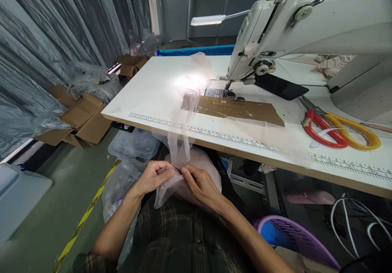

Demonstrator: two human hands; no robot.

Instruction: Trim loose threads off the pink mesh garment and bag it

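Observation:
Over my lap, sheer pale pink fabric (180, 146) hangs down from the sewing table's edge, and a part of it lies bunched across my legs. My left hand (157, 177) is closed in a pinch on this fabric. Close beside it, my right hand (202, 185) pinches at the same spot, its thumb and forefinger together. Between the fingertips shows a small, thin dark thing (177, 170), too small to name. Above, the fabric runs up across the tabletop towards the sewing machine (260, 32), near its presser foot.
On the white table (147, 89) lie a brown taped strip (241, 110), a black phone (280, 86) and scissors with red and yellow handles (337, 130). A purple basket (300, 240) stands below right. Cardboard boxes (82, 117) and a plastic bin (21, 199) are on the left.

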